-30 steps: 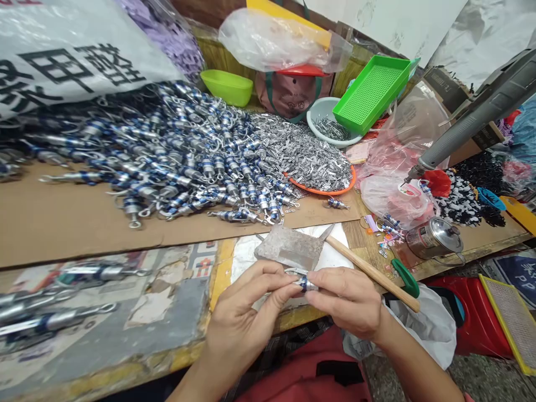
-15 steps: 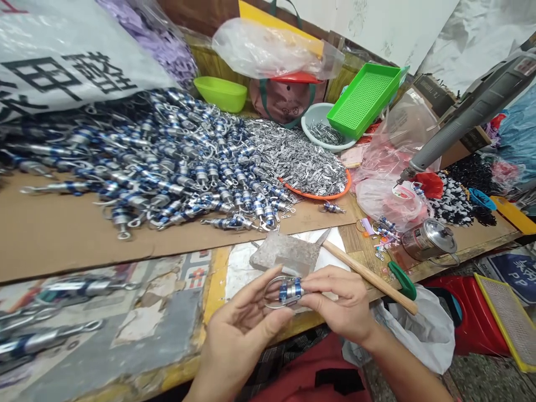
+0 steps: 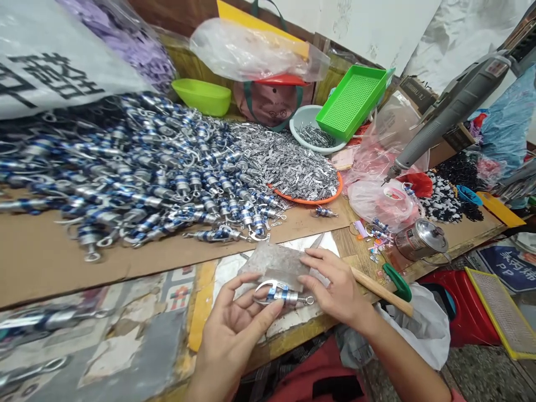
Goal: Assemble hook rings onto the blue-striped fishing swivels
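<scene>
Left hand (image 3: 234,329): palm up, fingers loosely curled, thumb and fingertips pinching blue-and-silver swivel clasp (image 3: 281,293) at table's near edge. Right hand (image 3: 335,287): spread over clasp's ring end, apparently touching, grip unclear. Grey metal block (image 3: 274,261) just behind. Wooden-handled hammer (image 3: 379,290) beside right hand. Heap of like clasps (image 3: 146,167) on cardboard (image 3: 50,257) beyond.

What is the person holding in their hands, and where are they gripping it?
A small silver-and-blue metal clasp. The left hand pinches its ring end, the right hand its eyelet end.
</scene>
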Demonstrator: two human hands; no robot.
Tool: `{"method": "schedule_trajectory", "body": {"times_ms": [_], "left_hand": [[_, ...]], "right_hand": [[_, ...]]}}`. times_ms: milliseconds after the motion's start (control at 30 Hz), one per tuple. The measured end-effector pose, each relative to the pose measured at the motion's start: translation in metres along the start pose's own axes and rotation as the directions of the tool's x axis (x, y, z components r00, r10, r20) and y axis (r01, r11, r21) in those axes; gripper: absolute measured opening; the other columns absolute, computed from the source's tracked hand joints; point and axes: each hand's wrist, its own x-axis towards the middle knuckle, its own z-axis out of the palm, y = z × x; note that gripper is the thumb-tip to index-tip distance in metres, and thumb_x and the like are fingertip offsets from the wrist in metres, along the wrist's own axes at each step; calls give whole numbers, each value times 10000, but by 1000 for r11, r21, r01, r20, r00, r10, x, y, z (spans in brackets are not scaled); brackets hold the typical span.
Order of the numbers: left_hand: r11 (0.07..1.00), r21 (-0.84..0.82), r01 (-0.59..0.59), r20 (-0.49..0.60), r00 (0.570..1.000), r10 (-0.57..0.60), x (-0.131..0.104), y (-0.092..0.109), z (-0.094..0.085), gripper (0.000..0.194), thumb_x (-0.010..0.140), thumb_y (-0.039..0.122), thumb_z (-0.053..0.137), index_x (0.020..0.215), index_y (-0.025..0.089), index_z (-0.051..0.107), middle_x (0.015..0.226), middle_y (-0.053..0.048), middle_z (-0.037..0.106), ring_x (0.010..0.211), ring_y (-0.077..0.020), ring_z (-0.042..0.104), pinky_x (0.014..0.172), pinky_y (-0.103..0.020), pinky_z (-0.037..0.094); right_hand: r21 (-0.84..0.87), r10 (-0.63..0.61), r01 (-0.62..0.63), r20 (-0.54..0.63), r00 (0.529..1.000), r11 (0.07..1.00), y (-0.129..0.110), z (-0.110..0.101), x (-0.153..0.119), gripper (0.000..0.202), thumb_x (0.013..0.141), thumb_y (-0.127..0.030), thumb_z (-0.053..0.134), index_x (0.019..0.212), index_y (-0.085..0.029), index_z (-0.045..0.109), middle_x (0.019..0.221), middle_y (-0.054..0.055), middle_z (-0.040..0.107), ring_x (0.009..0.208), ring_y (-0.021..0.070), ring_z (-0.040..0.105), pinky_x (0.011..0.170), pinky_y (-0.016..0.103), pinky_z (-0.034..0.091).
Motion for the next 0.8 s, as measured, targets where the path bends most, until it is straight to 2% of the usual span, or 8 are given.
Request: {"method": "schedule_trajectory", "body": {"times_ms": [133, 233, 300, 400, 500, 600, 700, 800], "left_hand": [[1000, -9, 15, -3, 1000, -15, -1, 4, 2, 516, 571, 295, 815, 975, 239, 500, 742, 44, 676, 636, -114, 654, 653, -221, 554], [1000, -9, 7, -9, 1000, -7, 0, 5, 2, 508, 557, 285, 823, 951, 240, 506, 732, 50, 667, 658, -120, 660, 657, -221, 551], [1000, -1, 4, -14, 1000, -4, 0, 5, 2, 487, 567, 266, 815, 939, 237, 502, 735, 46, 661, 667, -126, 664, 659, -224, 548], [1000, 9, 19, -7, 1000, -19, 0, 4, 0, 474, 589, 251, 796, 948, 233, 486, 749, 38, 650, 665, -128, 662, 656, -229, 541], [999, 11, 41, 15, 999, -42, 2, 1, -3, 490, 600, 250, 789, 969, 236, 467, 774, 39, 632, 663, -121, 656, 659, -228, 532], [999, 16, 39, 46, 998, -40, 4, 0, -5, 486, 614, 245, 780, 976, 240, 455, 770, 46, 615, 664, -113, 649, 663, -217, 523], [999, 12, 37, 63, 997, -37, 5, 0, -5, 481, 619, 231, 773, 975, 242, 450, 767, 45, 611, 672, -117, 648, 673, -229, 527], [999, -20, 43, 75, 996, -41, 5, 1, -3, 475, 621, 222, 765, 972, 243, 446, 759, 42, 615, 684, -133, 649, 694, -276, 545]], "right_hand": [[11, -24, 23, 24, 999, 1000, 1, -2, 19, 198, 805, -240, 635, 982, -169, 687, 978, 86, 697, 885, 170, 649, 803, 290, 528], [-180, -80, 110, 167, 983, 978, 7, 4, 61, 159, 874, -184, 538, 951, -177, 677, 952, 60, 703, 895, 147, 636, 813, 266, 491], [-373, -126, 306, 437, 891, 876, 12, 16, 92, 202, 875, -110, 494, 942, -178, 672, 976, 72, 690, 935, 173, 613, 799, 288, 456], [-385, -121, 415, 596, 794, 824, 18, 37, 127, 180, 831, -51, 516, 792, -137, 669, 827, 92, 679, 787, 199, 612, 650, 290, 411], [-357, -148, 451, 626, 765, 818, 19, 48, 141, 180, 826, -38, 498, 777, -117, 652, 800, 104, 657, 732, 199, 592, 602, 289, 375], [-333, -177, 455, 612, 771, 826, 17, 41, 138, 160, 798, -41, 517, 863, -118, 642, 880, 103, 643, 744, 185, 584, 604, 278, 390], [-303, -193, 400, 534, 823, 865, 10, 20, 120, 168, 798, -46, 519, 889, -128, 635, 892, 75, 645, 787, 155, 594, 646, 253, 443], [-21, -344, 370, 327, 880, 929, 0, 0, 86, 149, 844, -80, 507, 815, -153, 633, 793, 26, 678, 750, 111, 620, 694, 226, 496]]}}
